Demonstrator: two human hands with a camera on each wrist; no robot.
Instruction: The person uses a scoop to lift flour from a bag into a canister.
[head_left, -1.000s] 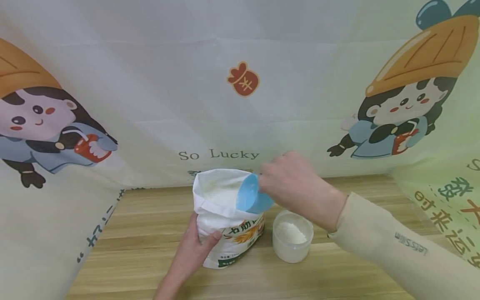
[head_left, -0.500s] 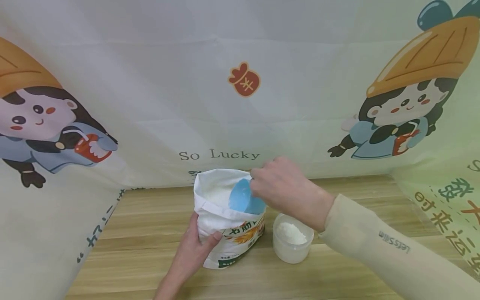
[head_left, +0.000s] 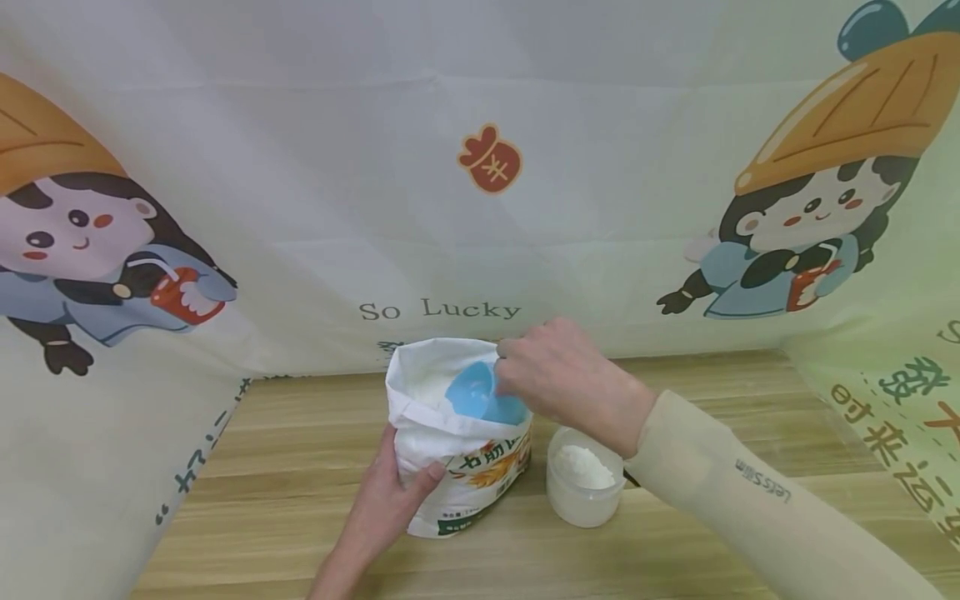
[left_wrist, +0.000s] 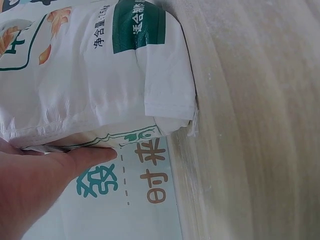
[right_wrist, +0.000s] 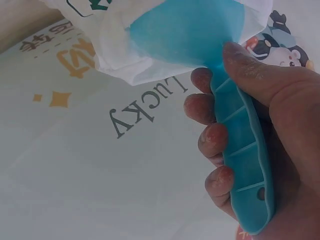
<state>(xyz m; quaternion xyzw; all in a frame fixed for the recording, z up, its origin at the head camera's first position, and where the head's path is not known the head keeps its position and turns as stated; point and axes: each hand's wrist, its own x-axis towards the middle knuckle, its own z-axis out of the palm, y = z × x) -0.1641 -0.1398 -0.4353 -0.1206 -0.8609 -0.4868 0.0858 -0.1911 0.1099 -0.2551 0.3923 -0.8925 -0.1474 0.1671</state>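
Observation:
A white flour bag [head_left: 438, 429] with its top folded open stands on the table, white flour [head_left: 427, 385] visible inside. The left hand [head_left: 390, 496] grips the bag's near left side, thumb on the front; in the left wrist view some of its fingers [left_wrist: 85, 157] lie along the bag's side. The right hand [head_left: 566, 375] holds a blue scoop [head_left: 472, 390], whose bowl is inside the bag's mouth. The right wrist view shows fingers and thumb wrapped round the scoop's ribbed handle [right_wrist: 242, 145], with white powder on the skin.
Just right of the bag stands a clear round tub [head_left: 585, 500] with a heap of white powder [head_left: 585, 467] in it, under the right forearm. The wooden table [head_left: 285, 483] ends at a printed cloth backdrop [head_left: 337, 208] behind and at both sides.
The right hand and scoop have moved left and slightly down, the scoop going further across the bag's mouth. The left hand and bag stay in place.

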